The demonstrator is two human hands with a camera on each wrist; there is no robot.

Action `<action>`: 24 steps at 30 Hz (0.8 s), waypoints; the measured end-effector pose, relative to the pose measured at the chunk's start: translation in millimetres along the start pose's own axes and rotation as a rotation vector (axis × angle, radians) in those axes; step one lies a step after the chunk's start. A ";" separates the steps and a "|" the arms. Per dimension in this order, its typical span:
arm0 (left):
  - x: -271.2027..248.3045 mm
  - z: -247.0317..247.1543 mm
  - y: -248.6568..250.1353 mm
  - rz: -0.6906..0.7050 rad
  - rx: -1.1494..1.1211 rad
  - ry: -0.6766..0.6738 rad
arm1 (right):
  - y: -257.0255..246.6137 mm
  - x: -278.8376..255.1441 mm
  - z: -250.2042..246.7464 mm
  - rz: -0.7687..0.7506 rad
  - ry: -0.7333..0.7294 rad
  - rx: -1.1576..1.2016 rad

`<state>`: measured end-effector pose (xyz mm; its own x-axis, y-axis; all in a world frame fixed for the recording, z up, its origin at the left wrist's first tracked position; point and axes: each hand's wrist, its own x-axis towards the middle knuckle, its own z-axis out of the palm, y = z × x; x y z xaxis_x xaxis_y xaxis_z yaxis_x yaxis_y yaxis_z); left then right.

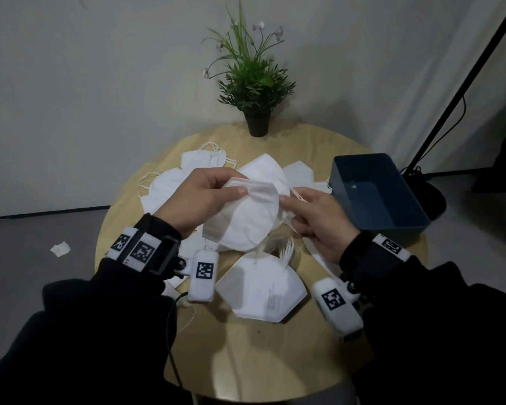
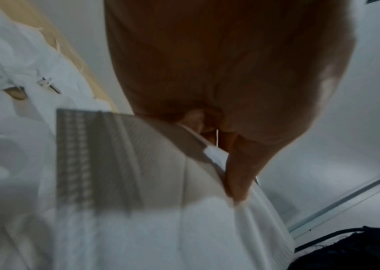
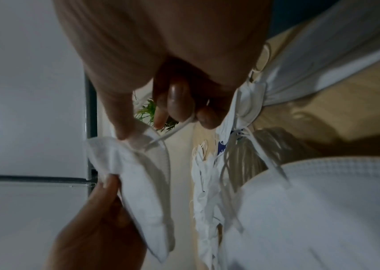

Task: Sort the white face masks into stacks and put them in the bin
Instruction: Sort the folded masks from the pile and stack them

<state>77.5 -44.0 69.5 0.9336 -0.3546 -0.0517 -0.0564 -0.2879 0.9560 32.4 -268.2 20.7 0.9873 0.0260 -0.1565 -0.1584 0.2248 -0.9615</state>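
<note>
A folded white face mask is held above the round wooden table. My left hand pinches its upper left edge between thumb and fingers. My right hand pinches its right corner and has an ear strap running under a curled finger. In the right wrist view the mask hangs between both hands. In the left wrist view my thumb presses on the mask. Several more white masks lie scattered on the table. The dark blue bin stands at the right, with nothing in it.
A potted green plant stands at the table's far edge. A black stand with a cable leans at the right, beyond the bin. A scrap of white paper lies on the grey floor to the left.
</note>
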 end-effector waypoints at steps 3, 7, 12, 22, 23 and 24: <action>1.4 -4.5 -1.1 0.018 0.027 0.117 | 2.2 -2.1 0.5 -0.095 0.071 -0.120; 2.5 -20.3 -3.7 0.132 0.026 0.316 | -0.6 -0.8 -4.3 -0.089 0.255 -0.072; -9.1 3.5 6.4 0.141 -0.227 0.039 | -6.5 -4.5 3.5 -0.017 0.189 -0.068; 3.7 5.6 -3.9 0.116 -0.013 0.180 | -2.2 -5.6 3.7 0.141 -0.094 0.160; 2.9 3.9 -2.3 0.132 0.017 0.191 | 0.0 -3.8 1.2 0.122 -0.088 0.110; 3.3 1.6 -2.4 0.143 0.044 0.201 | 1.3 -2.9 -0.8 0.092 -0.095 0.043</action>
<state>80.0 -45.9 66.5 0.9664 -0.2117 0.1456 -0.2040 -0.2876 0.9358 29.4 -268.8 19.7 0.9654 0.1402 -0.2199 -0.2501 0.2587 -0.9330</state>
